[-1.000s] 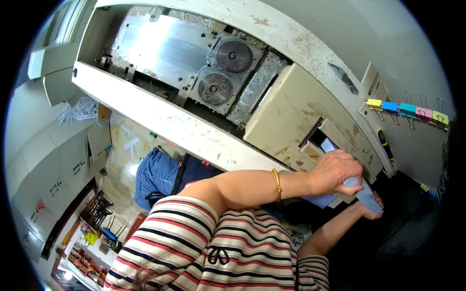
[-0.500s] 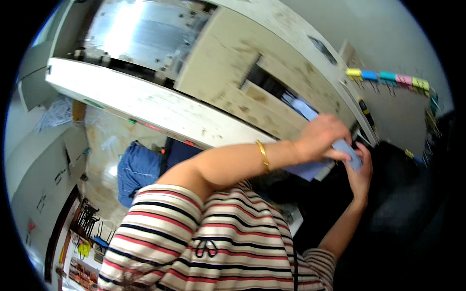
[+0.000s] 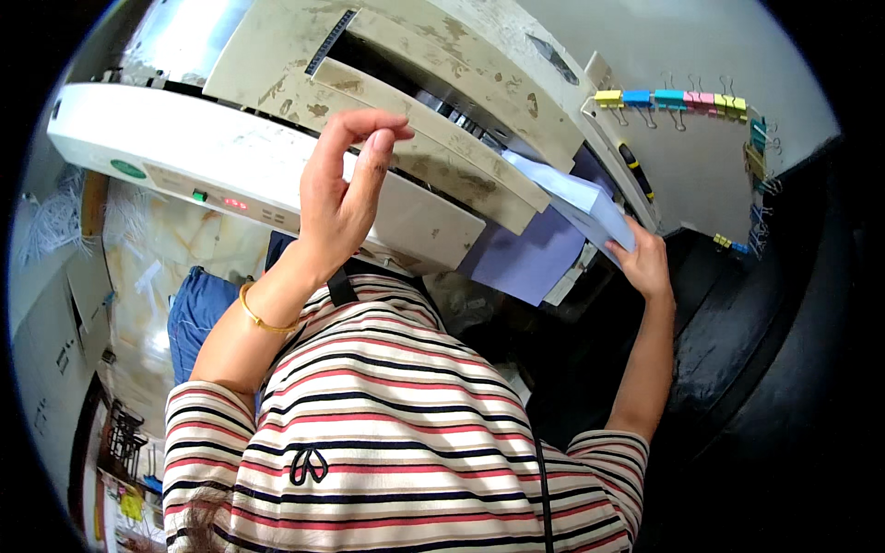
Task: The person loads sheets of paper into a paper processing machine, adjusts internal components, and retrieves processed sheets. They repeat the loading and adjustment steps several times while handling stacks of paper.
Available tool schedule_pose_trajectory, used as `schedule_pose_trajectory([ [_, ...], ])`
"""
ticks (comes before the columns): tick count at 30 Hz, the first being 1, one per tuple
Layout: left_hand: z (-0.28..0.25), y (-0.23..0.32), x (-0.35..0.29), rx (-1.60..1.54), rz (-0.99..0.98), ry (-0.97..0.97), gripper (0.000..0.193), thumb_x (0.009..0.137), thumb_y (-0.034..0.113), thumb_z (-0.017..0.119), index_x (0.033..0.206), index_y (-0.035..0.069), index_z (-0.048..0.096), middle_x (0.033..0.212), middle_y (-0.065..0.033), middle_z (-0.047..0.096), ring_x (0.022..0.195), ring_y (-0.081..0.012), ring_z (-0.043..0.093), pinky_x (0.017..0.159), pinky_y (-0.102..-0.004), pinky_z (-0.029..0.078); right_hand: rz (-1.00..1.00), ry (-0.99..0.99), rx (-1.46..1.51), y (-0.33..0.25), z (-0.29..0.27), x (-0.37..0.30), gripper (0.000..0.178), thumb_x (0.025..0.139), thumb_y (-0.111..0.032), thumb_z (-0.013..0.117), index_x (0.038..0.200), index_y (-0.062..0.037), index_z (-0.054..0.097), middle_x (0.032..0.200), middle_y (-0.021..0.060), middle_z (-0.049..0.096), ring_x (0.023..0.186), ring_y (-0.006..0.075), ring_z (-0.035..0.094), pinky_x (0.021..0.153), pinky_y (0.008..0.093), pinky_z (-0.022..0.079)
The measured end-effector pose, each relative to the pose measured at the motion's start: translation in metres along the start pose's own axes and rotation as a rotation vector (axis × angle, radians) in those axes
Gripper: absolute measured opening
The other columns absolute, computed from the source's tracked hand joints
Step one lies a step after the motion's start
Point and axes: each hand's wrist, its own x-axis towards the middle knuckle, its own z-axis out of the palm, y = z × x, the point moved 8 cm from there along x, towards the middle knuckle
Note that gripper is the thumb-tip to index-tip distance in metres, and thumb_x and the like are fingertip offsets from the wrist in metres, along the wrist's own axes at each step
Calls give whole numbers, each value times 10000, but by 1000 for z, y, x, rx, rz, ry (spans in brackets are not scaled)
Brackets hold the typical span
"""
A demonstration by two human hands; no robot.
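My right hand (image 3: 647, 263) grips the outer end of a pale blue-white paper booklet (image 3: 585, 205). The booklet's other end sits at the right end of a long dark slot (image 3: 396, 74) in a beige, stained machine top (image 3: 277, 69). My left hand (image 3: 343, 189) is raised over the machine's white front edge, empty, its fingers loosely bent and the thumb apart from them. A gold bangle circles that wrist. Below the slot's right end lies a lavender sheet (image 3: 530, 256), with other paper edges showing beside it.
The white front panel (image 3: 175, 152) carries a lit red display and a green switch. At right, a grey board (image 3: 691, 161) has coloured binder clips (image 3: 668, 98) along its edge; a yellow-black cutter (image 3: 636, 170) lies beside it. Blue cloth (image 3: 198, 309) and shredded paper (image 3: 55, 221) are at left.
My left hand has let go of the booklet and swung left over the machine's front. My right hand now holds the booklet alone, lower and flatter. The view has shifted right.
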Motion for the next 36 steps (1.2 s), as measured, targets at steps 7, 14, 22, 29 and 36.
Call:
schedule_pose_trajectory([
  [7, 2, 1, -26, -56, -76, -40, 183, 960, 67, 479, 1119, -2, 539, 1022, -83, 607, 966, -140, 572, 872, -253, 432, -16, 57, -18, -23, -18, -9, 456, 717, -30, 712, 1156, -102, 611, 1015, 218, 625, 972, 393, 592, 784, 407, 492],
  [14, 64, -5, -37, 21, -102, -334, 253, 915, 41, 521, 1164, -8, 529, 1094, -129, 593, 1030, -206, 581, 907, -305, 451, 135, 19, -122, 12, -10, -65, 415, 753, 18, 609, 1152, -95, 625, 1056, 182, 639, 992, 362, 609, 815, 396, 486],
  [22, 168, -72, -54, -170, -498, -587, 447, 961, 310, 489, 1288, 4, 488, 1156, -119, 600, 1038, -175, 545, 891, -291, 436, 259, 338, 60, -30, -54, -160, 325, 826, 21, 594, 1140, -47, 643, 1089, 154, 661, 1017, 268, 637, 867, 356, 496],
  [29, 185, -52, -52, -590, -1059, -465, 249, 919, 394, 571, 920, 145, 582, 735, 38, 503, 669, -74, 431, 611, -223, 362, 59, 477, -63, -103, -91, -182, 289, 856, -45, 584, 1140, -40, 640, 1063, 165, 667, 1004, 281, 645, 846, 362, 504],
  [36, 132, -18, 9, -767, -1020, -260, 135, 888, 231, 625, 820, 115, 613, 689, 23, 524, 598, -86, 386, 555, -248, 339, 3, 528, -85, -164, -128, -166, 389, 717, 75, 615, 1101, 16, 622, 974, 214, 666, 955, 295, 659, 809, 368, 501],
])
